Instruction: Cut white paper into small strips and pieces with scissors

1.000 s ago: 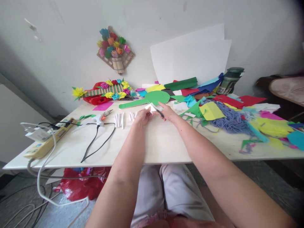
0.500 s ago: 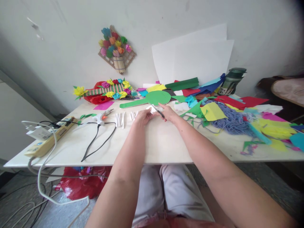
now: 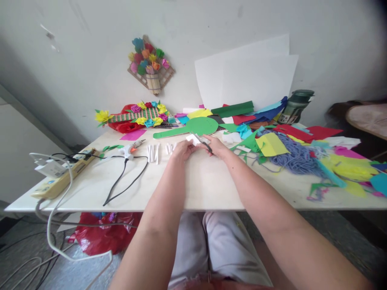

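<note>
Left hand (image 3: 182,150) pinches a small white paper piece (image 3: 192,139) above the table (image 3: 205,181). Right hand (image 3: 218,146) grips scissors (image 3: 203,142), blades at the paper. Green paddle-shaped cutout (image 3: 193,127) just behind.

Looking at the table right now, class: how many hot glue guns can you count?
1. The glue gun lies on the table's left half, beside the row of small white paper rolls. More could be hidden under the paper scraps on the right.

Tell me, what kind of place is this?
Probably a home craft corner. Coloured paper scraps cover the table, a glue gun lies plugged in, and a paper-flower decoration hangs on the wall. The hands hold white paper and scissors.
</note>
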A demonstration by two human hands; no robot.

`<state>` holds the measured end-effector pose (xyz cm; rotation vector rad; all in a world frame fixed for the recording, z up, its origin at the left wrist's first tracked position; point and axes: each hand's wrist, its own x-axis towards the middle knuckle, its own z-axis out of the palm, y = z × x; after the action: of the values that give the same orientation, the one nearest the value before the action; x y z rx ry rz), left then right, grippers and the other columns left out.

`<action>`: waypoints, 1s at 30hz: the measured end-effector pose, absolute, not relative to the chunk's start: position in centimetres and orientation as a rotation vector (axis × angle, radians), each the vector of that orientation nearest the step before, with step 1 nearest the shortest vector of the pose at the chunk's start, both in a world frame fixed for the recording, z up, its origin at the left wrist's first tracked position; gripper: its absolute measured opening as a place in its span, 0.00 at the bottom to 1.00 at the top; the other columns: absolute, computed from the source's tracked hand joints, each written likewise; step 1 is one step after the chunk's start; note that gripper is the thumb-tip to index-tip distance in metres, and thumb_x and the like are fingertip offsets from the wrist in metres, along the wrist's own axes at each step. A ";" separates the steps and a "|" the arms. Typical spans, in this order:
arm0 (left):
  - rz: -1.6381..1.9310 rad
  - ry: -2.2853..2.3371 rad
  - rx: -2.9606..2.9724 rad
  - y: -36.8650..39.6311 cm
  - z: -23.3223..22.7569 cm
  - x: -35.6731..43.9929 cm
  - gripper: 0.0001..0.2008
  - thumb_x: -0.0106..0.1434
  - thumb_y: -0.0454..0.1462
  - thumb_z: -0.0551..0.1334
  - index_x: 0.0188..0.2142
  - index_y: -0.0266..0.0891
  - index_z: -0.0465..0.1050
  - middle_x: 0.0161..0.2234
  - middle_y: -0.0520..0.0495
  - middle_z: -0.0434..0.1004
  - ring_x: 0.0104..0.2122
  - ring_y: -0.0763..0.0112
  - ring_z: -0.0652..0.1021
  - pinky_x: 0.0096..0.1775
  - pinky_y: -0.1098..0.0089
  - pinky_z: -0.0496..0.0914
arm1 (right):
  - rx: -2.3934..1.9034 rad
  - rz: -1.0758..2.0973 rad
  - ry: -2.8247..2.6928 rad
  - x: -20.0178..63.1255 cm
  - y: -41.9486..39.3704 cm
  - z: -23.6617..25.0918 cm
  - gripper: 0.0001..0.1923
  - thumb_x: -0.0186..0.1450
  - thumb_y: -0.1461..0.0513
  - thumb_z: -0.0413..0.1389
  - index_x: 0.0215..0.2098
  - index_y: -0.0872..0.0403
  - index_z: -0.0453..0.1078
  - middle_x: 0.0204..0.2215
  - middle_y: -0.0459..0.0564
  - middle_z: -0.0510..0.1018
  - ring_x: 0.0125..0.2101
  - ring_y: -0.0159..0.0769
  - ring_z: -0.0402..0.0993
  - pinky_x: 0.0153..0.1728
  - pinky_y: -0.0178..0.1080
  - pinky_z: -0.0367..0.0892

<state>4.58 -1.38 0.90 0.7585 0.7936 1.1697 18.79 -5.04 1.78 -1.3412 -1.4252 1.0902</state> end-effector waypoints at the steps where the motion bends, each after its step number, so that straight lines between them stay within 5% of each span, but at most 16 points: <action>1: 1.181 0.780 0.762 -1.4 0.9 4.6 0.06 0.56 0.25 0.56 0.27 0.34 0.68 0.22 0.48 0.71 0.24 0.74 0.73 0.33 0.70 0.72 | -1.340 1.107 -1.417 18.9 -5.2 1.9 0.44 0.53 0.56 0.62 0.63 0.57 0.49 0.12 0.36 0.62 0.12 0.23 0.56 0.11 0.27 0.56; 9: 1.284 0.672 0.773 -1.1 0.5 4.3 0.03 0.54 0.28 0.62 0.29 0.33 0.69 0.21 0.50 0.71 0.21 0.79 0.72 0.32 0.72 0.71 | -1.279 1.202 -1.368 19.2 -6.0 2.7 0.35 0.56 0.55 0.60 0.59 0.54 0.57 0.13 0.36 0.65 0.10 0.21 0.58 0.09 0.25 0.52; 16: 1.344 0.674 0.789 -1.1 0.5 4.5 0.05 0.51 0.28 0.65 0.29 0.31 0.71 0.22 0.50 0.71 0.22 0.80 0.72 0.32 0.75 0.70 | -1.203 1.258 -1.407 20.0 -5.8 2.3 0.23 0.58 0.48 0.54 0.36 0.61 0.69 0.13 0.43 0.68 0.10 0.23 0.62 0.08 0.26 0.47; 23: 1.388 0.697 0.789 -1.2 0.5 4.5 0.05 0.52 0.29 0.64 0.23 0.31 0.68 0.19 0.51 0.70 0.20 0.80 0.72 0.32 0.74 0.70 | -1.189 1.324 -1.427 20.4 -5.5 2.1 0.24 0.60 0.48 0.50 0.40 0.61 0.68 0.14 0.44 0.70 0.11 0.25 0.64 0.09 0.27 0.48; 30: 1.232 0.555 0.875 -1.7 0.9 4.9 0.06 0.57 0.31 0.60 0.36 0.32 0.70 0.32 0.42 0.77 0.30 0.69 0.78 0.40 0.65 0.72 | -1.050 1.385 -1.487 20.6 -5.3 1.7 0.24 0.60 0.47 0.49 0.39 0.60 0.68 0.14 0.44 0.69 0.11 0.25 0.63 0.09 0.27 0.47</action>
<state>4.87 -1.75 0.88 0.8751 0.5553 1.2323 20.58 -5.33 1.73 -1.0504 -1.4872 1.3851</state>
